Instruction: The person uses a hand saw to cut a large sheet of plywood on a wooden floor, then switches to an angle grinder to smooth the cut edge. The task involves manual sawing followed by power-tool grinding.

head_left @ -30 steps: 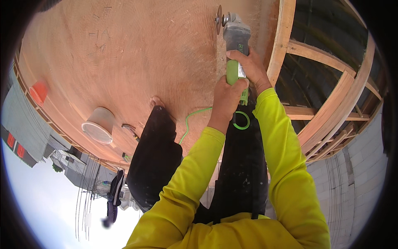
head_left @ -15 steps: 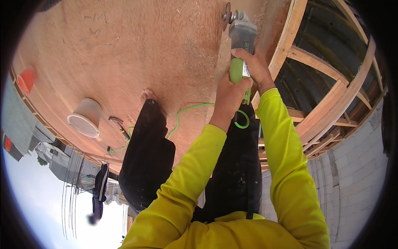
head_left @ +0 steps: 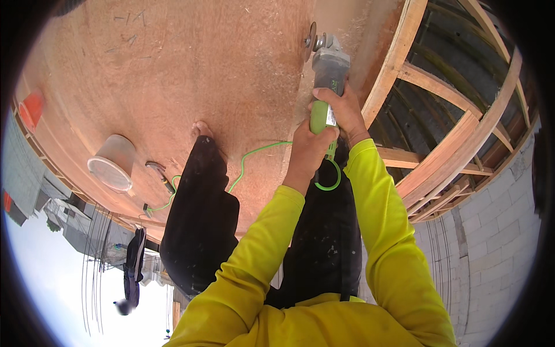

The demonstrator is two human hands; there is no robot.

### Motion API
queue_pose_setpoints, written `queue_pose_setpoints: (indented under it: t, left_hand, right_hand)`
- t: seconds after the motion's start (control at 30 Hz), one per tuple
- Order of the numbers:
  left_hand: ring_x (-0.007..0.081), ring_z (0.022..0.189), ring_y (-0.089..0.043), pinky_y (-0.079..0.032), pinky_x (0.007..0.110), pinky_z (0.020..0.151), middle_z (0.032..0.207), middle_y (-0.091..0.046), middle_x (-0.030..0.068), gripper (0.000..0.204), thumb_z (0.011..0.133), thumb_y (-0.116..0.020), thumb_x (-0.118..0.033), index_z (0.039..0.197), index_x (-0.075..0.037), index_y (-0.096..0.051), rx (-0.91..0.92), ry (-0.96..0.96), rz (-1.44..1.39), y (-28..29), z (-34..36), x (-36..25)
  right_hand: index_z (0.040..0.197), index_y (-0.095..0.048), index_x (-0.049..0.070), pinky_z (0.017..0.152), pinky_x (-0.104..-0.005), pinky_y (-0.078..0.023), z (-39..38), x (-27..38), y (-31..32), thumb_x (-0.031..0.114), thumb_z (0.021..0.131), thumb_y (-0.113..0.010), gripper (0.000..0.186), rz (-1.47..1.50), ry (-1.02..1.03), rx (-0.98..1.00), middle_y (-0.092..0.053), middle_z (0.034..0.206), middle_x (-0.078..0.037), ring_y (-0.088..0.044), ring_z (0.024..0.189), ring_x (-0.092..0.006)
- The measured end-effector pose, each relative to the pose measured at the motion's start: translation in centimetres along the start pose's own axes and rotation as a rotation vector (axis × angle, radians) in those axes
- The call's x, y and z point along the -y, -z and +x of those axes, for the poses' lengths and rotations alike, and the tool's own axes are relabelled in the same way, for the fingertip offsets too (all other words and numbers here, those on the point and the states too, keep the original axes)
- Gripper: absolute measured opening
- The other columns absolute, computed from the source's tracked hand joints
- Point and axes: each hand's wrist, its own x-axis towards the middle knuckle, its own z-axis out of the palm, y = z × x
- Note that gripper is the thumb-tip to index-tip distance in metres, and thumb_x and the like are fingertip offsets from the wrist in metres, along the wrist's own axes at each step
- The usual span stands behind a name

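The grinder (head_left: 331, 67) is sitting at one o'clock, the left hand (head_left: 310, 148) curling its fingers round the rear and the right hand (head_left: 346, 110) round the middle, firm grips probably best steadying the disc (head_left: 311, 34).

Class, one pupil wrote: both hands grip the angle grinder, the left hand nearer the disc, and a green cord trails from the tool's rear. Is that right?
Not quite: the head view shows the right hand nearer the disc, and the left hand farther back. Both do grip the angle grinder, and a green cord trails from its rear.
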Motion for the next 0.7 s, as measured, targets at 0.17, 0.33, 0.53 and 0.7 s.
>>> queue_pose_setpoints:
  t: [0.17, 0.33, 0.53, 0.7]
  left_hand:
    - [0.0185, 0.076, -0.068, -0.057, 0.031, 0.065, 0.097, -0.069, 0.0107, 0.037, 0.088, -0.068, -0.017, 0.117, 0.004, -0.06, 0.013, 0.034, -0.022, 0.6, -0.7, 1.1]
    - [0.018, 0.075, -0.068, -0.057, 0.031, 0.064, 0.097, -0.068, 0.0107, 0.037, 0.088, -0.068, -0.017, 0.117, 0.004, -0.059, 0.015, 0.026, -0.035, 1.6, -1.2, 2.5]
    - [0.0166, 0.075, -0.067, -0.057, 0.031, 0.063, 0.095, -0.067, 0.0092, 0.037, 0.088, -0.068, -0.017, 0.117, 0.003, -0.059, 0.011, 0.047, -0.038, 2.5, -1.9, 3.8]
    - [0.0167, 0.076, -0.068, -0.058, 0.032, 0.064, 0.096, -0.066, 0.0093, 0.037, 0.087, -0.068, -0.018, 0.117, 0.003, -0.059, -0.023, 0.065, 0.046, 3.7, -2.5, 5.5]
  right_hand:
    - [0.139, -0.046, -0.001, 0.086, -0.0337, -0.052, -0.1, -2.1, 0.5, 0.019, 0.079, -0.08, 0.072, -0.021, -0.008, -0.007, -0.062, 0.113, -0.011, -0.061, 0.098, -0.0215]
    - [0.144, -0.041, -0.003, 0.086, -0.0345, -0.053, -0.8, -3.5, 0.2, 0.017, 0.078, -0.079, 0.079, 0.044, -0.044, -0.001, -0.06, 0.116, -0.014, -0.06, 0.1, -0.0221]
    - [0.145, -0.037, -0.006, 0.084, -0.0349, -0.054, -1.7, -5.2, 0.0, 0.015, 0.078, -0.079, 0.082, 0.036, -0.065, -0.027, -0.059, 0.117, -0.015, -0.061, 0.099, -0.022]
    - [0.127, -0.051, 0.0, 0.066, -0.0366, -0.06, -2.6, -7.1, -0.3, 0.011, 0.084, -0.077, 0.052, 0.044, -0.039, -0.047, -0.063, 0.102, -0.013, -0.07, 0.078, -0.0238]
